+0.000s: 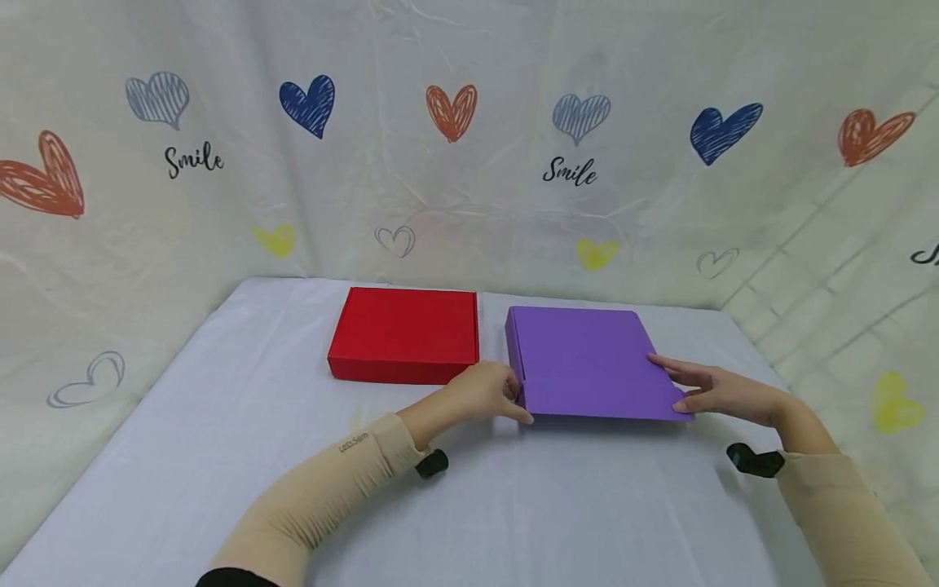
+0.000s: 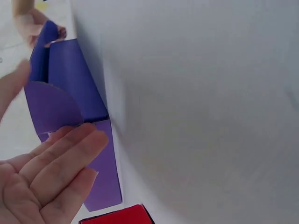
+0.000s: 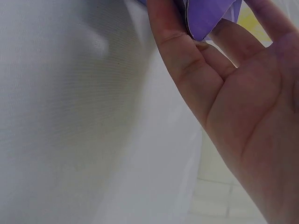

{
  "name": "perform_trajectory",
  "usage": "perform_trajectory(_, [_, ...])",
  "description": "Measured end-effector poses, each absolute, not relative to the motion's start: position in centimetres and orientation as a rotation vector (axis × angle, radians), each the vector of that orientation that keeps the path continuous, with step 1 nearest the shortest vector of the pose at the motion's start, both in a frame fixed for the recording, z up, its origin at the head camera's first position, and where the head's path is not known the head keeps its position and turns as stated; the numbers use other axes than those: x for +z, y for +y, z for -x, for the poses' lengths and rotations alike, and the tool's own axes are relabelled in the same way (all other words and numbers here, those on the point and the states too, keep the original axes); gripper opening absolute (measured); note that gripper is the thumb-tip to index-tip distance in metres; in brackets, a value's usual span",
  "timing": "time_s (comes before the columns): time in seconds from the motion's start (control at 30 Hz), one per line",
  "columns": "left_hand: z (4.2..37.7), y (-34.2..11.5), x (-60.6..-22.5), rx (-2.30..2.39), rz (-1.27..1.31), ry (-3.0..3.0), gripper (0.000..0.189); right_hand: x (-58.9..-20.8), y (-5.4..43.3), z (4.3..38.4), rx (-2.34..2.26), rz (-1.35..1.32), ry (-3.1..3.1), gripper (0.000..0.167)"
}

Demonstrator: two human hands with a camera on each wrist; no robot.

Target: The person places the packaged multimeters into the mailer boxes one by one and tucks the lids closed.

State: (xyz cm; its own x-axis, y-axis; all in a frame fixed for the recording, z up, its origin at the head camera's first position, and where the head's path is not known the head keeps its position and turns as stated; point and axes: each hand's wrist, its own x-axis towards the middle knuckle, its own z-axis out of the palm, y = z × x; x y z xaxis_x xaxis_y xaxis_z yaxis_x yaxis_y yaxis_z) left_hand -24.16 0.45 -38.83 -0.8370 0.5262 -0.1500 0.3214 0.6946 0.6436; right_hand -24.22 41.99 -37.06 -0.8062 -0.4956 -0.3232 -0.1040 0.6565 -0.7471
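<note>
A purple cardboard box (image 1: 579, 359) lies on the white-covered table, its lid partly raised at the front edge. At its left end is my left hand (image 1: 480, 387). In the left wrist view, its straight fingers touch a rounded side flap (image 2: 51, 105), with the thumb apart. My right hand (image 1: 722, 395) pinches the lid's front right corner between thumb and fingers. A bit of purple flap (image 3: 205, 18) shows among those fingers in the right wrist view. The inside of the box is mostly hidden.
A closed red cardboard box (image 1: 407, 326) sits left of the purple one, close to my left hand. White cloth covers the table (image 1: 587, 505). Behind it hangs a pale curtain (image 1: 499, 204) printed with hearts.
</note>
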Motion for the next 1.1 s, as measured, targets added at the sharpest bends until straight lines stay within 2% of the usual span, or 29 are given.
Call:
perform_trajectory(0.13, [24.37, 0.13, -38.93, 0.952, -0.664, 2.523, 0.043, -37.26, 42.0, 24.2, -1.04, 0.474, 2.354, 0.08])
perform_trajectory(0.4, [24.25, 0.33, -39.04, 1.01, -0.663, 2.477, 0.026, -37.5, 42.03, 23.92, -1.047, 0.483, 2.365, 0.08])
perform_trajectory(0.63, [23.98, 0.65, -38.69, 0.94, -0.647, 2.541, 0.02, -37.37, 41.95, 24.06, -1.038, 0.491, 2.394, 0.079])
perform_trajectory(1.1, [23.89, 0.36, -39.07, 1.03, -0.636, 2.488, 0.026, -37.48, 42.11, 24.06, -1.051, 0.473, 2.397, 0.08])
